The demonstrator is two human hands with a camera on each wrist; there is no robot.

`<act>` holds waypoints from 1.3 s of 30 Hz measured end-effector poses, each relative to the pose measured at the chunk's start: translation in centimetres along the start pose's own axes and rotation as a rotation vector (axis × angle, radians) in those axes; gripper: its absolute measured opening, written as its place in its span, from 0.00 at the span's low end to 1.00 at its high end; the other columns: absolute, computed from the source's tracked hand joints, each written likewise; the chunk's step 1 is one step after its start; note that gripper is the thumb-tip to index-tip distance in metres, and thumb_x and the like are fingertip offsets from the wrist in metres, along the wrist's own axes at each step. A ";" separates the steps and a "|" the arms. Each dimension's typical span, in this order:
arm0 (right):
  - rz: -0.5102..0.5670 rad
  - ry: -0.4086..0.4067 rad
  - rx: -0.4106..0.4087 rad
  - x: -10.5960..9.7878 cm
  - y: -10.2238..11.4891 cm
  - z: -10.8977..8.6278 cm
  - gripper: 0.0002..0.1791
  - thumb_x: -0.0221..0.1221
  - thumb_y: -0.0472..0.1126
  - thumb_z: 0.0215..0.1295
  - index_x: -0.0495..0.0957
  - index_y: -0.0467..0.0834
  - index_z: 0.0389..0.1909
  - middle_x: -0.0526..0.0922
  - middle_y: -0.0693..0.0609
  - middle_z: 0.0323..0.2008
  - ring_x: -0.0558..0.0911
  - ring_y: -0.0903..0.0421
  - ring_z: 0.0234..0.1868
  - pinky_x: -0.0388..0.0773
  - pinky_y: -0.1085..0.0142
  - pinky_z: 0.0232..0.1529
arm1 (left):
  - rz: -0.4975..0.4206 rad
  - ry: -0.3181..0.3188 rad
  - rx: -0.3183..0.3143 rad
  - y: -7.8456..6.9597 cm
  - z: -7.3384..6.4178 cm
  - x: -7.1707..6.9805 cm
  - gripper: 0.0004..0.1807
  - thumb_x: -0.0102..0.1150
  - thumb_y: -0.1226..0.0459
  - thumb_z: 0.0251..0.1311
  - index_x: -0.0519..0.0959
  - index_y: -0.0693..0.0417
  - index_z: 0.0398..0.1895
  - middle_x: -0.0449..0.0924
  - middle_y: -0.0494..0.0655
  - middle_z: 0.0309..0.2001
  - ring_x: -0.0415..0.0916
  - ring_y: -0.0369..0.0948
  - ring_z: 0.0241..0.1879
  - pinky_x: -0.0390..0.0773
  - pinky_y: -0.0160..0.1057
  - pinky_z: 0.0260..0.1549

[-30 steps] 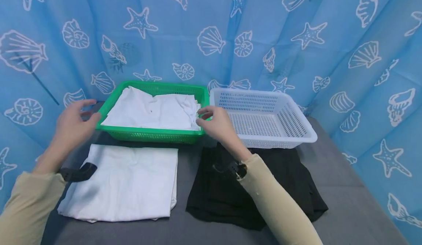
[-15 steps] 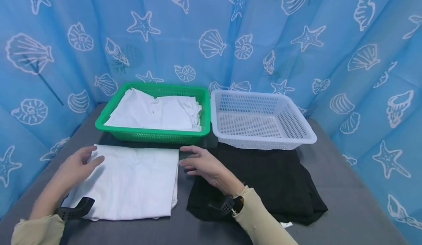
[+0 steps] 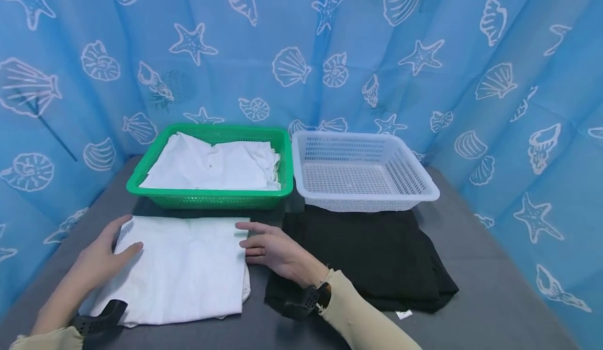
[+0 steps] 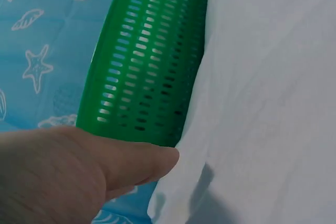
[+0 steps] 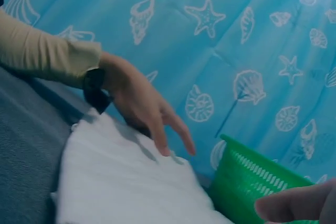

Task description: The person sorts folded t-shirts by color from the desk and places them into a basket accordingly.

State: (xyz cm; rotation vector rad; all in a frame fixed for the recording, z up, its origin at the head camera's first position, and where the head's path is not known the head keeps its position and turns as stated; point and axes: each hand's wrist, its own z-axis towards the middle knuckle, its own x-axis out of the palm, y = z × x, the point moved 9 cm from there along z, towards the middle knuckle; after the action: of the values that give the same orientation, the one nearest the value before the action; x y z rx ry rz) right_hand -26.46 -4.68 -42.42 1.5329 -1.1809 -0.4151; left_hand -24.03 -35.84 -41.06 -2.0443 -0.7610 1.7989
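A folded white cloth (image 3: 188, 274) lies flat on the dark grey surface in front of the green basket (image 3: 207, 199). At its left edge is my left hand (image 3: 96, 261), thumb and fingers spread apart over the far left corner. My right hand (image 3: 278, 250) reaches in from the other side, its extended fingertips overlapping the far right corner. In the left wrist view the thumb (image 4: 142, 163) comes right up to the white cloth's edge. The right wrist view shows the left hand (image 5: 142, 100) above the cloth (image 5: 126, 177). Neither hand grips anything.
More white cloth (image 3: 212, 164) lies inside the green basket. To its right stands a bare white plastic basket (image 3: 363, 203). A folded black garment (image 3: 367, 256) with a small white tag (image 3: 403, 314) lies before it. A blue shell-print curtain (image 3: 301, 52) hangs behind.
Both hands have left the green basket's sides and come down toward me to the sides of the folded white cloth. The right hand has moved inward to its corner. The view has shifted slightly.
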 end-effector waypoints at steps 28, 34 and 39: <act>-0.272 -0.119 -0.070 0.3 -0.9 0.1 0.38 0.64 0.20 0.46 0.78 0.48 0.62 0.65 0.46 0.67 0.65 0.50 0.65 0.62 0.51 0.65 | -0.136 0.012 0.195 -1.9 -0.8 1.6 0.42 0.64 0.46 0.61 0.65 0.60 0.71 0.59 0.72 0.68 0.52 0.71 0.66 0.58 0.73 0.53; -0.282 -0.086 -0.078 0.6 -0.6 0.2 0.40 0.64 0.20 0.43 0.79 0.49 0.61 0.64 0.49 0.69 0.59 0.52 0.69 0.57 0.52 0.67 | -0.128 0.011 0.194 -1.9 -1.0 1.8 0.42 0.65 0.44 0.60 0.67 0.61 0.70 0.62 0.72 0.66 0.54 0.71 0.65 0.62 0.72 0.52; -0.256 -0.090 -0.094 0.2 -0.3 0.0 0.41 0.63 0.18 0.43 0.79 0.50 0.61 0.63 0.48 0.69 0.56 0.50 0.71 0.52 0.48 0.69 | -0.137 0.031 0.226 -2.3 -0.7 2.1 0.42 0.63 0.43 0.61 0.68 0.61 0.70 0.62 0.72 0.66 0.57 0.69 0.64 0.64 0.71 0.52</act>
State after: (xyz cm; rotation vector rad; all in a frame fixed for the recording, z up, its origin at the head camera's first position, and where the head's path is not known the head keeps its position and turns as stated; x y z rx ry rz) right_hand -26.17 -4.89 -42.62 1.6016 -1.0204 -0.7071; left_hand -23.58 -32.68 -41.38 -1.8257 -0.6399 1.6902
